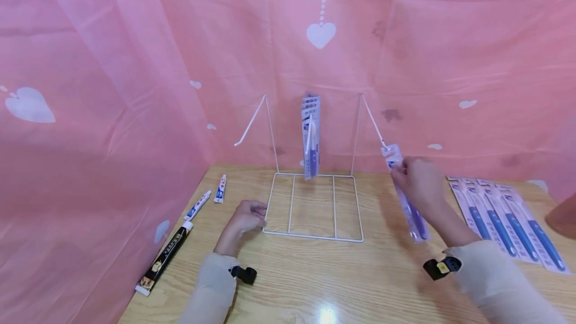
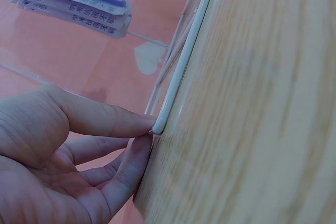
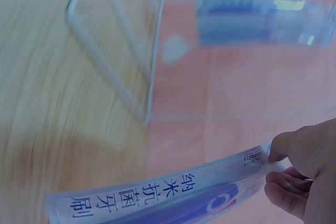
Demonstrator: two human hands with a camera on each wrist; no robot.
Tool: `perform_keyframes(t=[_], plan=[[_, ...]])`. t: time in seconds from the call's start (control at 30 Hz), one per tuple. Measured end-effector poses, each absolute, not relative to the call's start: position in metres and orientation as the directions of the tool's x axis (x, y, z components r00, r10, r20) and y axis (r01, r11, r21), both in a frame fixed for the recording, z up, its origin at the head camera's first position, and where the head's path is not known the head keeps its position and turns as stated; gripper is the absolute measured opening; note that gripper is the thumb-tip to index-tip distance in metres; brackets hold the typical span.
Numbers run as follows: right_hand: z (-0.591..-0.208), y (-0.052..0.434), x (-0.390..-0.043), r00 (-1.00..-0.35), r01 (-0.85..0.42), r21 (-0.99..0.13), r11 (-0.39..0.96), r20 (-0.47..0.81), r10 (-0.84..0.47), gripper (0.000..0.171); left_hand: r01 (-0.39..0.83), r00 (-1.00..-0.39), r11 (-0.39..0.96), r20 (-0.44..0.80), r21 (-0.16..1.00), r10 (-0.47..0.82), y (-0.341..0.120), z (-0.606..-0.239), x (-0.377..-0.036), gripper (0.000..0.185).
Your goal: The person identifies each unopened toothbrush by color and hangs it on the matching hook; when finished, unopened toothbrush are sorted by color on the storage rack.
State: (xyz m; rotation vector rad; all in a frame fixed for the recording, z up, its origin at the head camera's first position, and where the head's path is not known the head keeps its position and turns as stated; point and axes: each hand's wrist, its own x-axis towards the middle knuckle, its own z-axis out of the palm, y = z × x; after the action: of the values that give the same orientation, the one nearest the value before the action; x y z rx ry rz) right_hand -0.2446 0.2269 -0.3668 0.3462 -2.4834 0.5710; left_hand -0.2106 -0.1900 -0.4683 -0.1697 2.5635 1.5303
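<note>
My right hand (image 1: 419, 184) pinches a packaged purple toothbrush (image 1: 415, 221) near its upper end, and the pack slants down beneath the fingers. The top of this pack overlaps the tip of the right-hand hook (image 1: 372, 120) of a white wire rack (image 1: 312, 237) in the head view. With thumb and fingers my left hand (image 2: 79, 150) pinches the rack's base wire (image 2: 176, 85) at its front left corner, low over the table. Several packaged toothbrushes (image 1: 311, 139) hang one behind another on the middle hook. The left-hand hook (image 1: 250, 123) is bare.
Several packaged blue toothbrushes (image 1: 508, 221) lie side by side on the wooden table (image 1: 288, 274) at right. Two small toothpaste tubes (image 1: 220, 189) and a black toothpaste tube (image 1: 165, 259) lie at left. A pink curtain (image 1: 135, 64) with hearts stands behind the rack.
</note>
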Motion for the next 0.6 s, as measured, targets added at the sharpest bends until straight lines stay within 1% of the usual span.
perform_keyframes(t=[0.2, 0.37, 0.53, 0.6], plan=[[-0.355, 0.184, -0.224, -0.685, -0.489, -0.252, 0.835, 0.703, -0.188, 0.020, -0.164, -0.984, 0.470, -0.179, 0.867, -0.013, -0.190, -0.468, -0.210, 0.050], [-0.346, 0.157, -0.207, -0.631, -0.561, -0.247, 0.790, 0.745, -0.216, 0.015, -0.152, -0.986, 0.462, -0.168, 0.874, -0.007, -0.190, -0.468, -0.210, 0.050], [-0.333, 0.136, -0.191, -0.595, -0.606, -0.275, 0.746, 0.779, -0.196, 0.010, -0.155, -0.985, 0.458, -0.174, 0.875, -0.001, -0.190, -0.466, -0.208, 0.048], [-0.327, 0.128, -0.185, -0.570, -0.628, -0.271, 0.729, 0.798, -0.195, 0.010, -0.155, -0.985, 0.463, -0.174, 0.873, -0.001, -0.190, -0.466, -0.208, 0.048]])
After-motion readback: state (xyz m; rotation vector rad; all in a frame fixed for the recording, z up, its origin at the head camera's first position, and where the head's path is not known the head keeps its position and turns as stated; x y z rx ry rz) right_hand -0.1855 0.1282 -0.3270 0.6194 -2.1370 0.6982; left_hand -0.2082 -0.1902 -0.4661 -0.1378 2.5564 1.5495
